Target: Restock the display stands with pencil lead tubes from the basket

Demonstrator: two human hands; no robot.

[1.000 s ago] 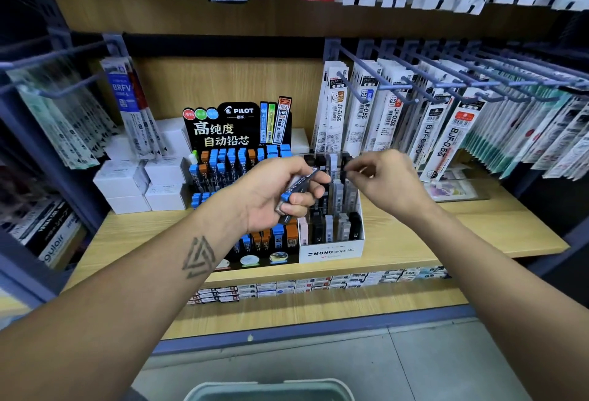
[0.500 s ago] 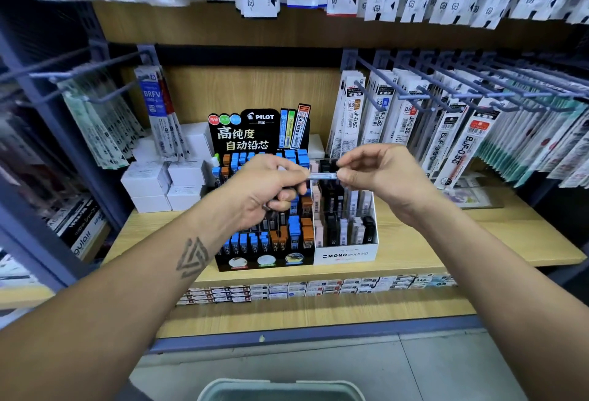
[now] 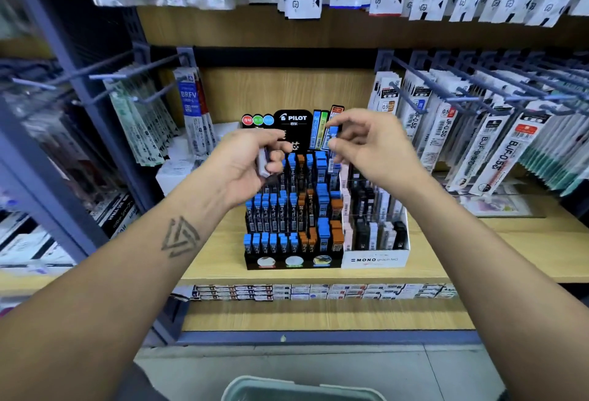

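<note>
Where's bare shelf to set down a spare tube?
Bare wood on the shelf right of the MONO box, and a smaller patch left of the Pilot stand, under the left hand. Crowded: both stands and the white boxes behind.

Both hands are hovering in front of the black Pilot stand on the wooden shelf. The left hand is gripping several blurred lead tubes. At its three o'clock, the right hand is pinching a blue-capped tube upright. The white Mono box is touching the stand's three o'clock side, and a basket rim is showing at six o'clock.
</note>
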